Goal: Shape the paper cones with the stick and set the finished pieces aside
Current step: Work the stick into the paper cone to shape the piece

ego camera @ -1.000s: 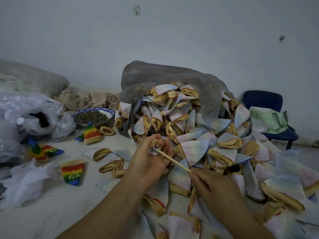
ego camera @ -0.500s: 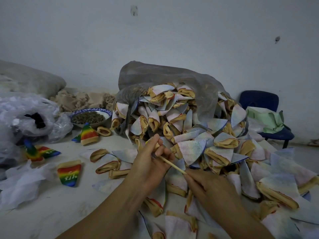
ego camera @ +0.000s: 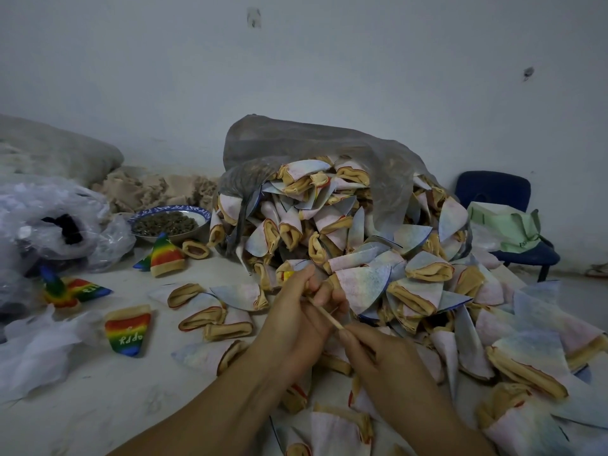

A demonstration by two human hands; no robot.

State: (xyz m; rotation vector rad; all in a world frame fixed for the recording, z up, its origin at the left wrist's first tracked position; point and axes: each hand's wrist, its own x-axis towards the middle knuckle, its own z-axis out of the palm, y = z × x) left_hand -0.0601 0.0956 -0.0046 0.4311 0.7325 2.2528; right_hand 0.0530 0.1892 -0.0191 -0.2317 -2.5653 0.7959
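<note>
Several crumpled clear plastic bags (ego camera: 49,225) fill the left edge of the frame, below a grey stuffed sack (ego camera: 56,149) that lies against the pale, marked wall (ego camera: 296,77). In front of them, on the dusty whitish surface (ego camera: 98,406), lie three rainbow-coloured finished pieces (ego camera: 128,330), well apart from the main heap. Behind them, toward the wall, sits a mound of beige fluff (ego camera: 148,189), and just in front of it a blue-rimmed bowl (ego camera: 204,212) of dark bits. A few flat, tan-mouthed cones are scattered between the bowl and the hands. At lower centre the left hand (ego camera: 296,320) has its fingers curled around a cone (ego camera: 289,275), mostly hidden, with only a yellow edge showing above the thumb. The thin stick (ego camera: 324,312) slants from that fist down to the right hand (ego camera: 378,357), whose thumb and fingers pinch its lower end. Behind and to the right of the hands, a big heap of unshaped pale cones (ego camera: 362,251) spills out of a grey mesh sack (ego camera: 312,143) and spreads over the surface to the lower right corner. At the right edge, by the wall, stands a dark blue chair (ego camera: 493,189) with a light green bag (ego camera: 503,225) on its seat.
</note>
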